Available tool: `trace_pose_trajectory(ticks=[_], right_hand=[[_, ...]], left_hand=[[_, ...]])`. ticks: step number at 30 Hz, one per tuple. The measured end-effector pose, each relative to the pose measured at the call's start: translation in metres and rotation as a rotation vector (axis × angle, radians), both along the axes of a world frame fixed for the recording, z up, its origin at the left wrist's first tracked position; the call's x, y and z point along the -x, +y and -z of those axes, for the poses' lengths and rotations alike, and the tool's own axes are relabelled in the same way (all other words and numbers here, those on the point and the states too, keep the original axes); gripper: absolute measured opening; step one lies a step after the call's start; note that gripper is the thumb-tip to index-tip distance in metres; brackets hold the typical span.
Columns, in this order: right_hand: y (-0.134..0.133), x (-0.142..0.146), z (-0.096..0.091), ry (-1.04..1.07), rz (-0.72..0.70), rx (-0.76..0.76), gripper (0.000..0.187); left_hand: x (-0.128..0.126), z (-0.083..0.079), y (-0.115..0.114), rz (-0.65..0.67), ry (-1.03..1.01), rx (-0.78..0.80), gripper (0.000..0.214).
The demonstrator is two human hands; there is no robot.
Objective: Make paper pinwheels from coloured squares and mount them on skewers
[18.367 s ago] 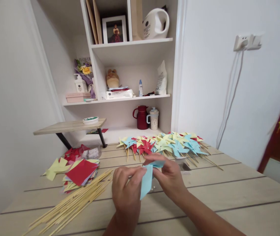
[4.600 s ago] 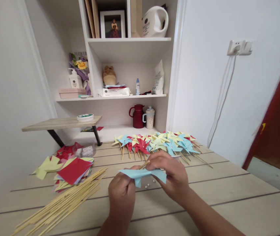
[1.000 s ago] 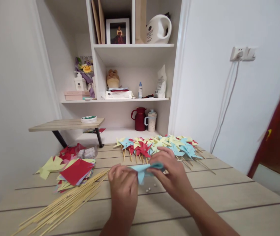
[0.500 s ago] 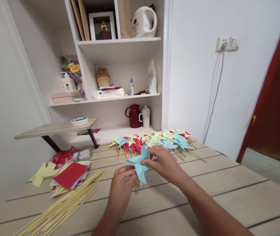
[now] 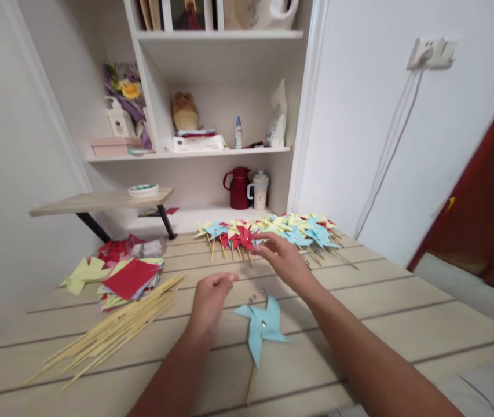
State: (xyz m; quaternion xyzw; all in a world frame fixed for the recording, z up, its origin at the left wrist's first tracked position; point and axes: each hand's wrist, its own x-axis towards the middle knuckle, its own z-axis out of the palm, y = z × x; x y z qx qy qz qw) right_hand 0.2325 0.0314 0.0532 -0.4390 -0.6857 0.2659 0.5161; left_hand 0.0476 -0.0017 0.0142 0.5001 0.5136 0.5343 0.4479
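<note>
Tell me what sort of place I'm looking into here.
Probably a room in a home, used as a craft corner: white shelving holds what looks like a plush toy and a red jug, and paper pinwheels and thin sticks lie on the wooden table.

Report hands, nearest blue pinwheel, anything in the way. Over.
Left hand: nothing visible in it. Right hand: open, pinwheel cluster behind it, contact unclear. Nearest blue pinwheel: face up on table, unheld. No obstruction evident; small beads just beyond it.
</note>
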Motion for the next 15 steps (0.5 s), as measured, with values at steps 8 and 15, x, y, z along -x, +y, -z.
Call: trace_pose_trajectory(ticks=[8,15], right_hand=[[0.015,-0.01,0.012,0.04,0.171,-0.099,0.03],[0.012,-0.015,0.005,0.193,0.153,-0.116,0.025]], left_hand=[[0.016,-0.021,-0.015,-0.186,0.296,-0.151,0.026],[0.007,-0.021,-0.094,0.083,1.254,-0.163,0.03]])
